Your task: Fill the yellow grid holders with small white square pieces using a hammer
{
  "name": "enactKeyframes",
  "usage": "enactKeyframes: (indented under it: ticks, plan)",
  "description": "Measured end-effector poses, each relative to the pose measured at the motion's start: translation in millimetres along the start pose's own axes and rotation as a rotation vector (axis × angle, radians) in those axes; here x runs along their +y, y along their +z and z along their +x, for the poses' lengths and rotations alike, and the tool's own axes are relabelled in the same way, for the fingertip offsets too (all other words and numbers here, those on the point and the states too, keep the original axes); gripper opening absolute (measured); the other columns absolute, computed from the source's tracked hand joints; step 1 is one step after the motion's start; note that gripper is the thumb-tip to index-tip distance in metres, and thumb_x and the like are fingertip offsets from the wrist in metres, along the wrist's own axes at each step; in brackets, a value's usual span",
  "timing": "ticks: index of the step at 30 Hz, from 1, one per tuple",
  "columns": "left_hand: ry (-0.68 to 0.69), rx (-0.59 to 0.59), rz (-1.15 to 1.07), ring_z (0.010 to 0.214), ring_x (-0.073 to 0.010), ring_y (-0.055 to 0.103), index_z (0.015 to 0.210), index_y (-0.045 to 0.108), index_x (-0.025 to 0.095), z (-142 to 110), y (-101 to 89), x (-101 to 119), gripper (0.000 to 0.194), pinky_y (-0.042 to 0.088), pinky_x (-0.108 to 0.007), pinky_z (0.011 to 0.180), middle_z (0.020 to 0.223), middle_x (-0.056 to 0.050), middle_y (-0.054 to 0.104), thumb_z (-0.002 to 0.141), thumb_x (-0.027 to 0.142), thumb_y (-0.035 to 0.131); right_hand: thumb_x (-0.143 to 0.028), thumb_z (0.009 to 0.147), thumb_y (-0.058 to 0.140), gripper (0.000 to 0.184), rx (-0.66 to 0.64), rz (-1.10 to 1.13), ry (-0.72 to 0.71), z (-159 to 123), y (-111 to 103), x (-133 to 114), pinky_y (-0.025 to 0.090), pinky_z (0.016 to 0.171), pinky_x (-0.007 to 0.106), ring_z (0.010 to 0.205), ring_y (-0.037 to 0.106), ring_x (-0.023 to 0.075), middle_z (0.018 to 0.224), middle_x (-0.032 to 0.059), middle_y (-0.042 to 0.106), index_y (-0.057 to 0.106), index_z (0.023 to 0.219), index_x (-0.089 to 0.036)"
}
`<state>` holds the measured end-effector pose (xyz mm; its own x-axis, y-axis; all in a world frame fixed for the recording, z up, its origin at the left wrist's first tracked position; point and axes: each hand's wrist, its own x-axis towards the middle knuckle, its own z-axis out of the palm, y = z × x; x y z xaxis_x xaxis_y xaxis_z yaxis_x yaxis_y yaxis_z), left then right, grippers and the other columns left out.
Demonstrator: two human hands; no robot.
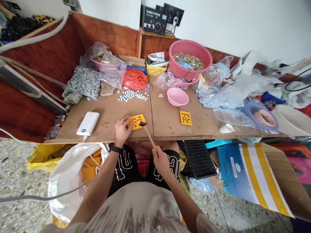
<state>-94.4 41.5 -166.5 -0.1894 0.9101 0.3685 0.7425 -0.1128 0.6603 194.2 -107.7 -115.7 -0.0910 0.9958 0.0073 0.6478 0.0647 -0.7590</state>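
Near the desk's (167,127) front edge lies the yellow plate (139,118), left hand (122,131) clamped on its left end; right hand (161,161) is closed round the tool (149,137), head at plate. Best braced flat, contact light (my judgement). Textures: brown board; round pink plastic tub (178,66), brassy bits; squarish plate openings; slim wooden handle; white-blue chips (130,95).

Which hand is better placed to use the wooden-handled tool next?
Probably the right hand: it grips the wooden-handled tool, whose dark head is at the yellow plate. The left hand touches the plate's left side.
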Motion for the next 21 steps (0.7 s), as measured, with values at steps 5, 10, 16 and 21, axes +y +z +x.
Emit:
enactKeyframes:
  ticks: [5, 10, 16, 21]
  plan:
    - [-0.027, -0.044, 0.036, 0.141, -0.038, 0.065, 0.131, 0.084, 0.028, -1.0, 2.2, 3.5, 0.033, 0.048, -0.057, 0.12, 0.153, -0.013, 0.075, 0.111, 0.044, 0.064, -0.063, 0.121, 0.043, 0.054, -0.015, 0.033, 0.007, 7.3, -7.9, 9.7, 0.046, 0.072, 0.03, 0.075, 0.068, 0.0239, 0.086, 0.0048, 0.077, 0.077, 0.121, -0.022]
    - [0.1, -0.194, 0.135, 0.159, -0.0481, 0.049, 0.158, 0.074, 0.031, -0.5, -2.2, 0.6, 0.069, 0.035, -0.066, 0.131, 0.178, -0.014, 0.056, 0.094, 0.054, 0.084, -0.064, 0.121, 0.045, 0.058, 0.067, 0.171, 0.023, 3.5, -18.7, 7.9, 0.052, 0.075, 0.03, 0.081, 0.072, 0.0233, 0.1, 0.0087, 0.083, 0.08, 0.126, -0.019]
    - [0.133, -0.165, 0.001, 0.153, -0.0448, 0.058, 0.159, 0.071, 0.028, -5.8, -12.7, -5.4, 0.076, 0.04, -0.063, 0.132, 0.167, -0.016, 0.066, 0.089, 0.051, 0.087, -0.07, 0.118, 0.045, 0.064, 0.143, 0.201, 0.101, 4.7, -4.5, 25.5, 0.05, 0.072, 0.03, 0.076, 0.065, 0.0217, 0.089, 0.0061, 0.077, 0.082, 0.122, -0.017]
    - [0.023, 0.038, -0.339, 0.144, -0.0364, 0.07, 0.155, 0.072, 0.022, -9.0, -15.7, -11.2, 0.07, 0.052, -0.055, 0.129, 0.156, -0.016, 0.076, 0.1, 0.065, 0.079, -0.077, 0.117, 0.036, 0.074, 0.167, 0.208, 0.178, -0.7, 10.3, 37.6, 0.047, 0.065, 0.029, 0.069, 0.06, 0.021, 0.077, 0.0029, 0.068, 0.081, 0.123, -0.018]
